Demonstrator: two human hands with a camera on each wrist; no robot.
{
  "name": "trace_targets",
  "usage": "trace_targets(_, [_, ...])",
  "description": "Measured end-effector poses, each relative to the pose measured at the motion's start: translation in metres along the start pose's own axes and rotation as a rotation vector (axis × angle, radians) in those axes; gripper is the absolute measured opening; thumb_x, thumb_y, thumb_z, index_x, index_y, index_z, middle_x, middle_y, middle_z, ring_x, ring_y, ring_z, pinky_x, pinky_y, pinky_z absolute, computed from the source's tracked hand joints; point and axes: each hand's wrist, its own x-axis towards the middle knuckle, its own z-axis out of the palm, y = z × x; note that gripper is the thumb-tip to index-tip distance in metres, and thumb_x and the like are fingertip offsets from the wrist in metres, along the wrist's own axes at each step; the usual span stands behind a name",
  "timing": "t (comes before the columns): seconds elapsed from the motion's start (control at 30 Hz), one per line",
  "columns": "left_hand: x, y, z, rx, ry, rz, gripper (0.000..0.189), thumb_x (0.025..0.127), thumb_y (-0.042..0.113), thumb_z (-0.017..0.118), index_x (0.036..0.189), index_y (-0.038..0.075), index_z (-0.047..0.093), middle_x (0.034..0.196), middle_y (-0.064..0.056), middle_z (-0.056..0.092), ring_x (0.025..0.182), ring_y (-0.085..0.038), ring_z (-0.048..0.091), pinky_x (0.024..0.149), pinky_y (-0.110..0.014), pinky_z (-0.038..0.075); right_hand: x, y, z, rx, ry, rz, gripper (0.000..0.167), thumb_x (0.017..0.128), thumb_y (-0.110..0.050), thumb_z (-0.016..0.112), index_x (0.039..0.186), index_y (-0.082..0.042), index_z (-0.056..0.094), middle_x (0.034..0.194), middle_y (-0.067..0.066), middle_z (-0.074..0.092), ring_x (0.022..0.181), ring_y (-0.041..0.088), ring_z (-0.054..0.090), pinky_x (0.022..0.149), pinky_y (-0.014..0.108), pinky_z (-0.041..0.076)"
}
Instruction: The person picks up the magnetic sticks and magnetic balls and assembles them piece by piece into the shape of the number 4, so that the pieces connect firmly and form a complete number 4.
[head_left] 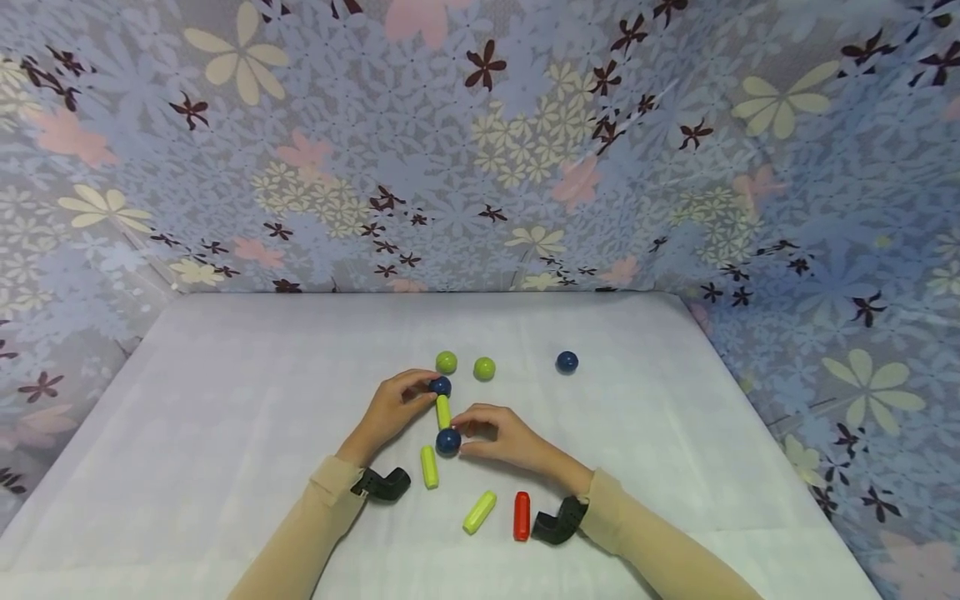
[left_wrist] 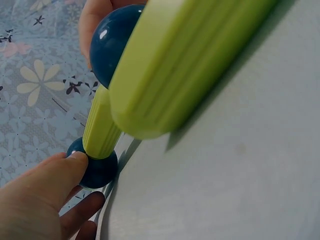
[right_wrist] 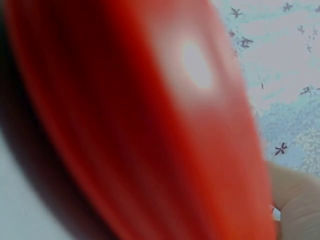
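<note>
My left hand (head_left: pixel 393 410) pinches a dark blue ball (head_left: pixel 440 387) between thumb and fingers. From that ball a yellow-green stick (head_left: pixel 444 412) runs toward a second blue ball (head_left: pixel 448 442), end to end in a short row. My right hand (head_left: pixel 498 433) holds this nearer ball from the right, thumb and index finger curved at its side. The left wrist view shows the stick (left_wrist: pixel 100 125) meeting both balls, with the left thumb lying on the far ball (left_wrist: pixel 102 172). In the right wrist view a red stick (right_wrist: pixel 125 120) hides most of the right hand (right_wrist: pixel 300 205).
Two green balls (head_left: pixel 446 362) lie just beyond the left hand, and another blue ball (head_left: pixel 567 362) sits farther right. Closer in are loose yellow-green sticks (head_left: pixel 429 467) and the red stick (head_left: pixel 522 517) by the right wrist. A white cloth covers the table (head_left: pixel 225 417).
</note>
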Motion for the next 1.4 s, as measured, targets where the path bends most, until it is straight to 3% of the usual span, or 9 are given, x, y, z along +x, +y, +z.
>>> trace_targets(0.57, [-0.001,0.0,0.005,-0.002,-0.019,-0.033,0.03,0.089,0.015,0.067,0.118,0.013,0.066,0.118,-0.006,0.068,0.1,-0.02,0.064,0.083,-0.029,0.052,-0.029,-0.011,0.001,-0.002,0.028,0.021,0.03,0.086,-0.018,0.071,0.114,-0.01,0.065,0.105,0.008,0.066,0.092,0.018,0.06,0.083,0.024,0.05])
trace_targets(0.93, [0.0,-0.002,0.005,0.04,-0.02,-0.02,0.03,0.089,0.018,0.067,0.119,0.015,0.066,0.117,-0.004,0.068,0.099,-0.019,0.064,0.083,-0.03,0.053,-0.048,-0.015,0.002,0.121,-0.056,0.043,0.033,0.083,-0.016,0.074,0.115,-0.009,0.066,0.11,0.008,0.067,0.103,0.014,0.059,0.095,0.024,0.047])
trace_targets(1.4, [0.0,0.0,0.002,0.03,-0.025,-0.042,0.031,0.089,0.017,0.067,0.12,0.015,0.065,0.119,-0.005,0.067,0.102,-0.021,0.064,0.087,-0.037,0.053,-0.059,-0.019,0.002,0.084,-0.133,0.019,0.042,0.079,-0.019,0.078,0.117,-0.009,0.065,0.116,0.006,0.066,0.111,0.009,0.056,0.101,0.025,0.044])
